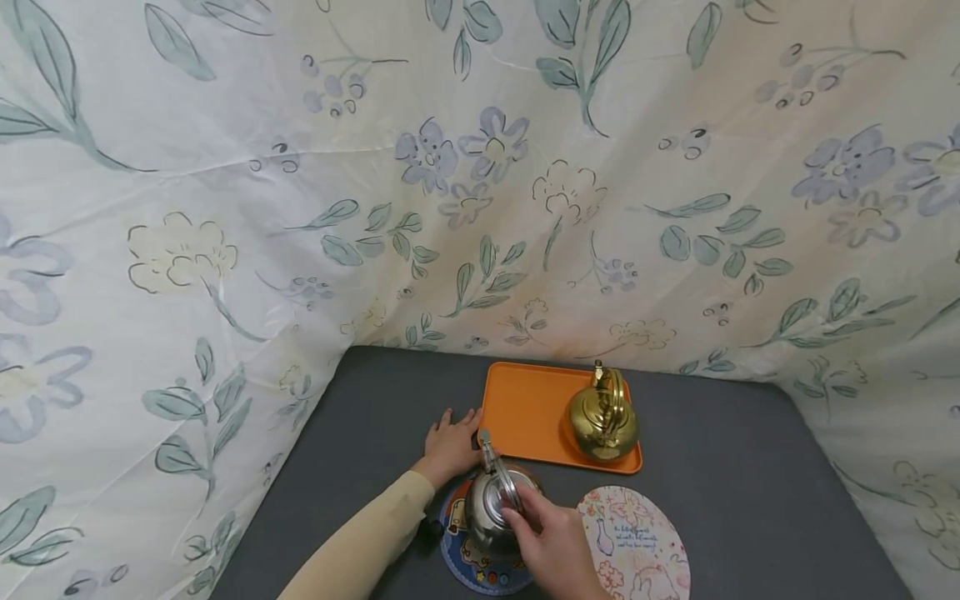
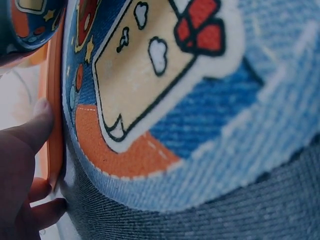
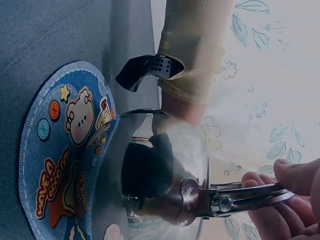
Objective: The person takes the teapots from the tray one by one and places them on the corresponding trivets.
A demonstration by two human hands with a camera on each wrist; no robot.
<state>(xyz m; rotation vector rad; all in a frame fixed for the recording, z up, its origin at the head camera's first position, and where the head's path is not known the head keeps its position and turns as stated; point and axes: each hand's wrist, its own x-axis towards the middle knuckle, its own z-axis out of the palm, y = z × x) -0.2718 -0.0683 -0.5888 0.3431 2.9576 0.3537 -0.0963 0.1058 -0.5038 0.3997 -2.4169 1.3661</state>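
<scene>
Evidently, the right hand [image 1: 553, 535] gripped the silver kettle [image 1: 482, 518] by its handle [image 3: 250, 196]; the left hand [image 1: 452, 448], fingers spread, touched the tray [image 1: 521, 408]; keeping the kettle level seemed wisest.

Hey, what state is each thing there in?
Round silver metal kettle: upright, handle held in right grip
Round blue printed mat: flat, partly covered
Rectangular orange tray: flat
Round gold metal kettle: upright on tray
Round pink-and-white mat: flat
Left grip: spread at tray's edge
</scene>
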